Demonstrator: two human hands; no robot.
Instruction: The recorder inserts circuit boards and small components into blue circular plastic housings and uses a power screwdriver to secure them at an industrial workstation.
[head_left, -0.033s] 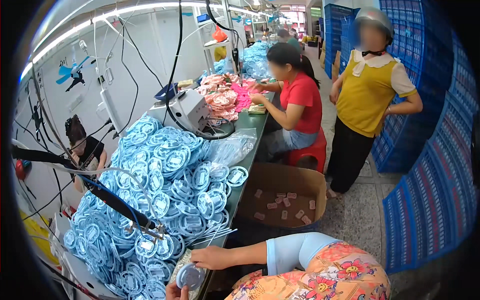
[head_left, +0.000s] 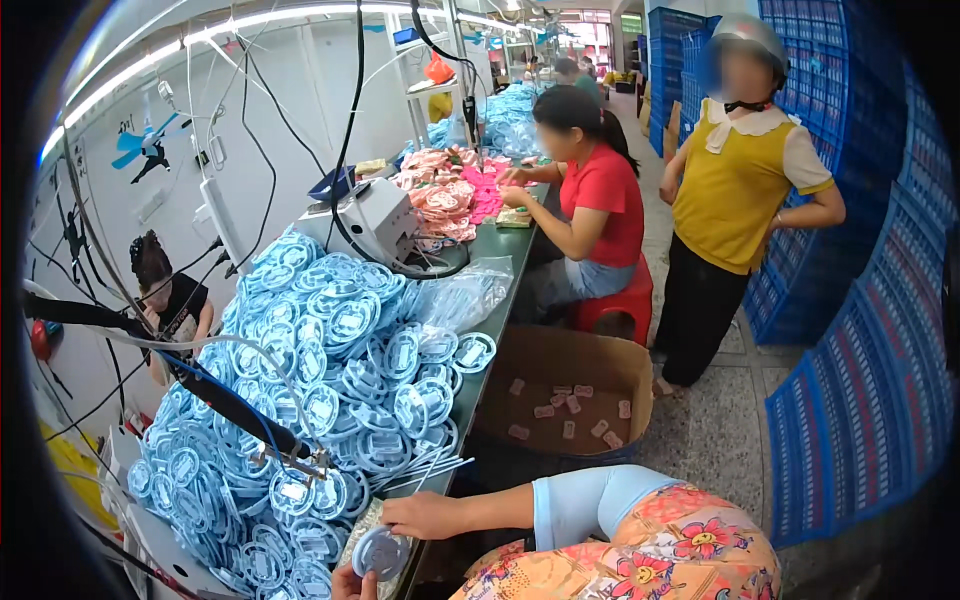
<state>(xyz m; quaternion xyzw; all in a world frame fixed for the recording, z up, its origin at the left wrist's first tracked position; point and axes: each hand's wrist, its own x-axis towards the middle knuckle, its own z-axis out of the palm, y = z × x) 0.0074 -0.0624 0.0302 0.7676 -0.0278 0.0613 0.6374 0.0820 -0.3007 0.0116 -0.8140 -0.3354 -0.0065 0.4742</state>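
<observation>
At the lower edge, my left hand (head_left: 352, 584) pinches a round, light blue plastic piece (head_left: 380, 555), with a thumb over its face. My right hand (head_left: 425, 514) comes in from the right, fingers closed and curled just above the piece. What it grips, if anything, I cannot make out. Several thin blue sticks (head_left: 430, 472) lie right behind it on the table. Under the piece is a speckled, pale block or pad (head_left: 364, 524). A large heap of similar blue ring-shaped pieces (head_left: 330, 305) rises to the left of both hands.
A black metal arm (head_left: 225, 402) with a small clamp reaches over the heap. Beyond are a plastic bag (head_left: 460, 293) and a white box-shaped device (head_left: 375, 222). A cardboard box (head_left: 560, 365) with pink pieces stands right of the green table (head_left: 495, 330). Two people are nearby, beside blue crates (head_left: 850, 400).
</observation>
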